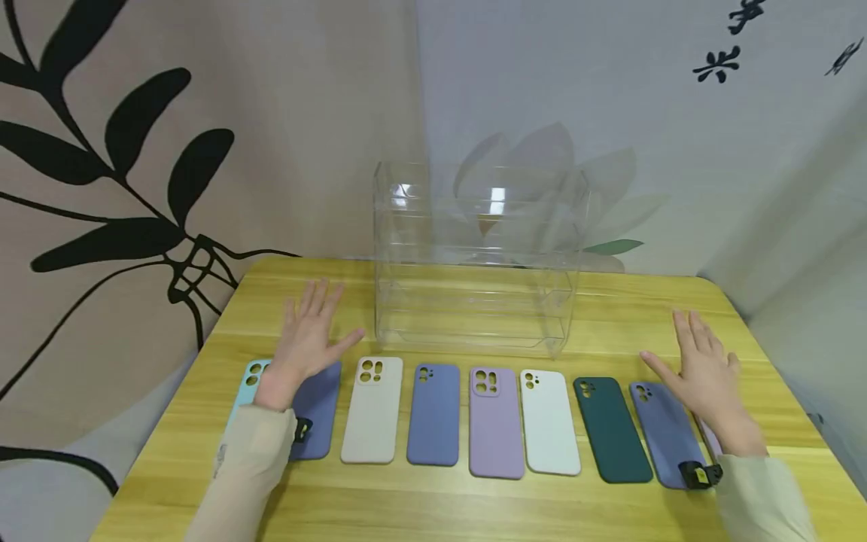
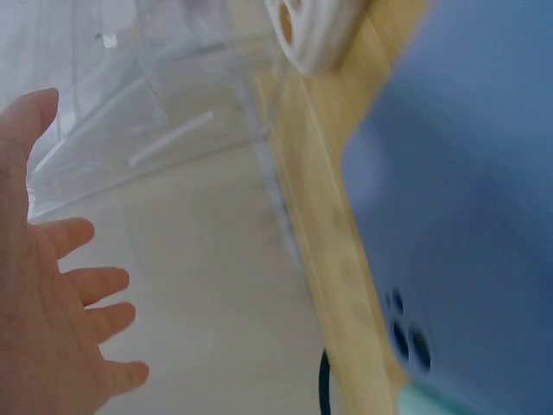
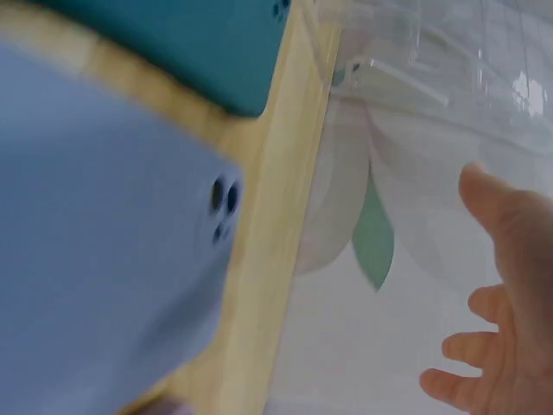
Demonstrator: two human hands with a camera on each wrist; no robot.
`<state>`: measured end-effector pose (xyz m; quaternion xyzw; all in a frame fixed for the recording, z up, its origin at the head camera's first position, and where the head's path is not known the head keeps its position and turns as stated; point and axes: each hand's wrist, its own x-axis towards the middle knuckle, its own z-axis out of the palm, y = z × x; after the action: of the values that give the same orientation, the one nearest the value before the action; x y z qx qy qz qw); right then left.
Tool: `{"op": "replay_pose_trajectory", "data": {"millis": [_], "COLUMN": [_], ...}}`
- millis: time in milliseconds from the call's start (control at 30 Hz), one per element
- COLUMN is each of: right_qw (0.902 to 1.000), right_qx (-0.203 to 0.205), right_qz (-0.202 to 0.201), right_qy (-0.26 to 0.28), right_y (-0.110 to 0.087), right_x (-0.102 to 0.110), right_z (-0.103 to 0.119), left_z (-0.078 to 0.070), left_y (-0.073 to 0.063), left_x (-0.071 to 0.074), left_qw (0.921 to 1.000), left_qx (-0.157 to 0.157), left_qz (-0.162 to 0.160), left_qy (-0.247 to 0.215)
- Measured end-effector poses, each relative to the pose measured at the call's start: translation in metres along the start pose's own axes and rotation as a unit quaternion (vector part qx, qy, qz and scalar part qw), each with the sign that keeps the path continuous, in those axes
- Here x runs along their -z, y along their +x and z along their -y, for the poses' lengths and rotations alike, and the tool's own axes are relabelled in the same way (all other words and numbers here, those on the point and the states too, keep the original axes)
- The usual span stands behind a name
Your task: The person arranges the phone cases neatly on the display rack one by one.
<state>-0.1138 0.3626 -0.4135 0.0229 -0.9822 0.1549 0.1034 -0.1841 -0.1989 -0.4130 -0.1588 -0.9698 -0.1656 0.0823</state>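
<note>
Several phone cases lie in a row along the front of the table. My left hand [image 1: 308, 335], fingers spread and holding nothing, is over the left end, nearest a dark blue case [image 1: 317, 414] and a light blue case [image 1: 249, 380] partly hidden by the wrist. Fingers also spread, my right hand [image 1: 707, 373] hovers by the right end, near a blue-grey case [image 1: 664, 433] and a mostly covered purple one [image 1: 710, 440]. Between them lie a cream case [image 1: 372, 410], a blue case [image 1: 433, 414], a lilac case [image 1: 497, 429], a white case [image 1: 550, 425] and a dark green case [image 1: 612, 433].
A clear tiered acrylic rack [image 1: 474, 331] stands on the wooden table [image 1: 643, 301] behind the cases. Printed cloth [image 1: 325, 150] with plant shapes hangs behind the table's back edge. Each wrist wears a small black camera [image 1: 700, 474].
</note>
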Motion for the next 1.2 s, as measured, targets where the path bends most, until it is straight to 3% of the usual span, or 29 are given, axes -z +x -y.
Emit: {"op": "replay_pose_trajectory", "data": {"millis": [267,500,600,867,1067,1200], "right_qw": [0.9984,0.9947,0.9923,0.9776,0.9703,0.9685], "right_qx": [-0.042,-0.093,-0.11,-0.157,-0.178,-0.18], "right_qz": [-0.031,0.012,0.046,0.14,0.163,0.173], "right_qy": [0.018,0.042,0.035,0.015,0.004,-0.002], "right_y": [-0.02,-0.032,-0.037,-0.043,-0.047,-0.049], "right_x": [0.005,-0.001,-0.002,-0.001,-0.001,-0.001], "right_z": [-0.029,-0.052,-0.059,-0.07,-0.073,-0.074], "left_z": [-0.012,-0.015,-0.017,-0.025,-0.03,-0.033], "left_y": [0.004,0.009,0.012,0.019,0.025,0.028], "left_x": [-0.011,-0.023,-0.027,-0.036,-0.039,-0.04], "left_qw": [0.9925,0.9815,0.9797,0.9764,0.9605,0.946], "left_qx": [-0.067,-0.1,-0.097,-0.054,-0.06,-0.041], "left_qz": [-0.062,-0.103,-0.104,-0.085,-0.116,-0.105], "left_qy": [-0.081,-0.126,-0.141,-0.191,-0.246,-0.304]}}
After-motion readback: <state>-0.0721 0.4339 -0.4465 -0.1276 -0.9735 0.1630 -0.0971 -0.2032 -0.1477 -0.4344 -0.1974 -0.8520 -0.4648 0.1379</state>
